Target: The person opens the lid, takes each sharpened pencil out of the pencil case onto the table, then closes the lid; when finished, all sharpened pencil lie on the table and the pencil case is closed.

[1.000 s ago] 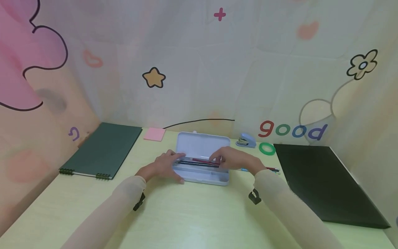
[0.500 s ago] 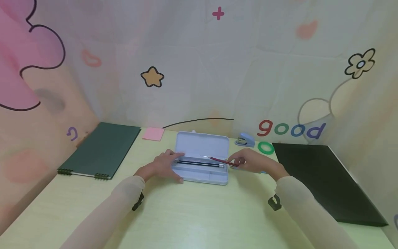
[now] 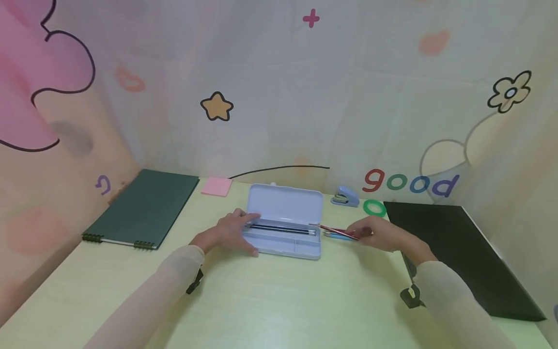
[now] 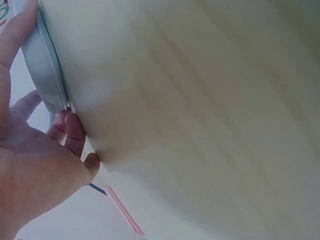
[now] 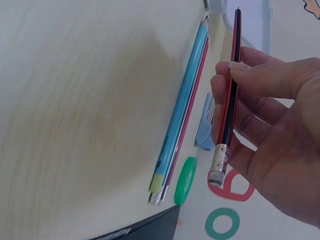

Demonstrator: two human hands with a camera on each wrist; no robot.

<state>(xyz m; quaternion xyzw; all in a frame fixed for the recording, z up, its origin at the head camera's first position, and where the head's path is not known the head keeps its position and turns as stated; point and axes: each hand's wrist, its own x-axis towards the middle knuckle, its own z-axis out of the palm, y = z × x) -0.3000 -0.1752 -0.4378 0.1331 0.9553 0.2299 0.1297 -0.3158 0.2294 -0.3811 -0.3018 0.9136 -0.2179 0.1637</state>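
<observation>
A pale lilac pencil case (image 3: 285, 203) lies with its lid raised, dark pencils (image 3: 281, 229) in its rear compartment. My left hand (image 3: 224, 232) holds the case's left end, thumb by the front and fingers at the back. In the left wrist view, fingertips (image 4: 75, 127) curl beside the case's corner. My right hand (image 3: 377, 232) pinches a red-and-black striped pencil (image 5: 231, 100) with a grey eraser, tip toward the case. Over the table right of the case, it hovers by a row of pencils, with light blue pencils (image 5: 182, 105) and a red one (image 5: 192, 100) showing.
Behind the pencils stand a blue stapler (image 3: 346, 197) and a green tape roll (image 3: 374, 208). A large black board-like thing (image 3: 462, 257) lies at right. On the left are a dark green spiral notebook (image 3: 146, 208) and pink sticky notes (image 3: 216, 186). A printed curtain (image 3: 279, 97) hangs behind.
My right hand has lifted the red-and-black pencil out of the case and carried it right, over the pencils on the table. The left hand has stayed at the case's left end.
</observation>
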